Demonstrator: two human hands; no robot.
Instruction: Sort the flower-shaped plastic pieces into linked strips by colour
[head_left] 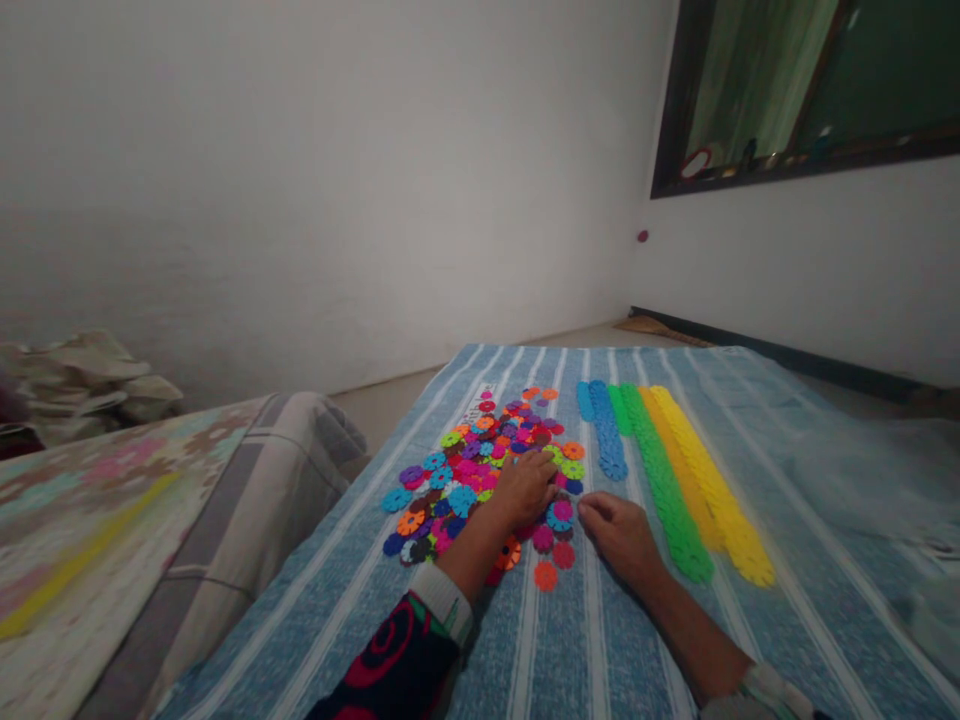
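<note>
A heap of flat, notched plastic discs (469,470) in many colours lies on the striped cloth. My left hand (527,485) rests on the right part of this heap, fingers stretched out over the discs; its fingertips touch pieces near a few lime green discs (572,468). Just right of the heap is my right hand (616,528), its fingers curled together close to the cloth. Whether a disc is between them is hidden. Discs sorted by colour lie in overlapping rows farther right: blue (609,435), green (664,490), orange (684,470) and yellow (712,475).
A blue and white striped cloth (555,660) covers the surface. Clear plastic (862,470) lies at its right side. On the left stands another surface with a flowered cover (97,500) and a yellow strip (90,560). A white wall (337,180) rises behind.
</note>
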